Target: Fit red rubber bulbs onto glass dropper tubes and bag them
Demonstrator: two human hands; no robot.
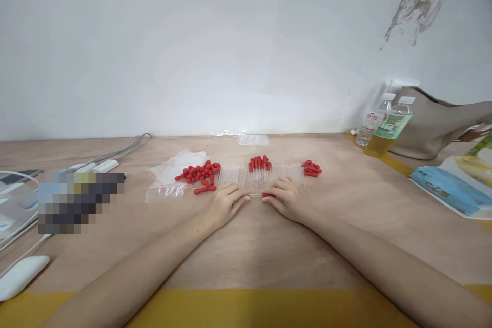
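Observation:
Low over the table, my left hand (229,203) pinches one end of a thin clear dropper tube (255,195), lying crosswise. Opposite it, my right hand (290,201) is closed on a red rubber bulb (268,195) at the tube's other end; fingers partly hide the joint. Just beyond my hands are a left row of bare clear tubes (232,175) and a right row of tubes (288,170). Between the rows lie several droppers with red bulbs (259,163). Loose red bulbs (198,171) are heaped at left, with a few more bulbs (313,168) at right.
Clear plastic bags (165,193) lie left of the heap, and another bag (252,140) near the wall. Farther left are cables (123,149) and a white mouse (23,275). At right stand two bottles (388,130), a grey bag (418,128) and a blue tissue pack (448,189).

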